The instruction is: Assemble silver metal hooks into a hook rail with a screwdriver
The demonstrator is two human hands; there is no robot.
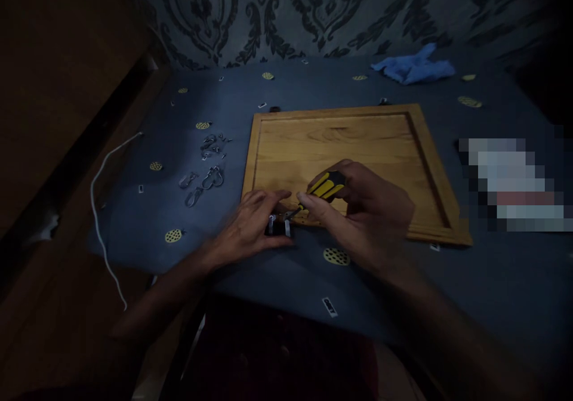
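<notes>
A framed wooden panel lies flat on the blue patterned cloth. At its near edge, my left hand is closed around a small metal bracket, with the thumb below and the fingers above on the panel's frame. My right hand grips a yellow and black screwdriver, tilted down to the left. The screwdriver's tip meets the bracket at the panel's edge; whether a screw sits under it is too dark to tell.
Left of the panel lie several metal fittings and small screws. A white cable hangs over the table's left edge. A blue cloth lies crumpled at the back right. A blurred-out rectangular item is on the right.
</notes>
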